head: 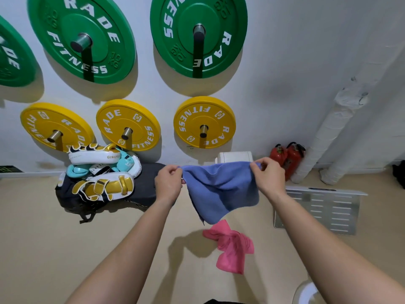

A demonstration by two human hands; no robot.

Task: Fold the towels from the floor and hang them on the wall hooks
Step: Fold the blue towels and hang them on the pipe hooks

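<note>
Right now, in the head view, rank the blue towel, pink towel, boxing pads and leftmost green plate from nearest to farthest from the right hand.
1. blue towel, pinched by the right hand.
2. pink towel, on the floor below it.
3. boxing pads, by the wall, beyond the left hand.
4. leftmost green plate, high on the wall, left edge.

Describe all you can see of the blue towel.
The blue towel is plain, soft-looking cloth, creased and sagging in the middle. It hangs in the air. The left hand and right hand pinch its top corners and hold the top edge stretched. Its lower edge hangs uneven, above the pink towel.
</note>
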